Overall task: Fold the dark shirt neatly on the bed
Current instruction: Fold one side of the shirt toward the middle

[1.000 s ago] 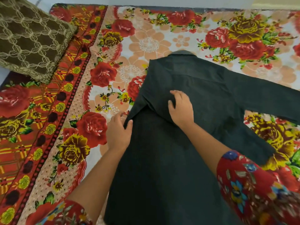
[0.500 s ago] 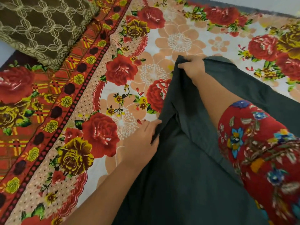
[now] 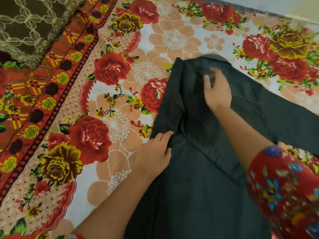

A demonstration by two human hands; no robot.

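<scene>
Dark shirt (image 3: 198, 178): lies flat on the bed (image 3: 120, 69), running from 6 o'clock up past centre, so each fold can be pressed against a firm surface.
Left hand (image 3: 155, 150): just below centre, toward 7 o'clock. Thumb and fingers pinch the shirt's left folded edge, probably to anchor the crease.
Folded flap (image 3: 174, 107): the left side turned in over the body, with its sleeve slanting down toward 4 o'clock.
Right hand (image 3: 217, 92): above centre, toward 1 o'clock, on the cloth below the collar (image 3: 214, 57). It is blurred, so I cannot tell whether it presses flat or grips. It is likely smoothing.
Outstretched sleeve (image 3: 276, 107): reaches to 3 o'clock and is not yet folded in.
Brown cushion (image 3: 27, 23): at 10 o'clock, well apart from the work.
Count: one shirt, two hands, one sleeve folded and one spread, one collar, one cushion.
Progress: my guess is about a third done.
</scene>
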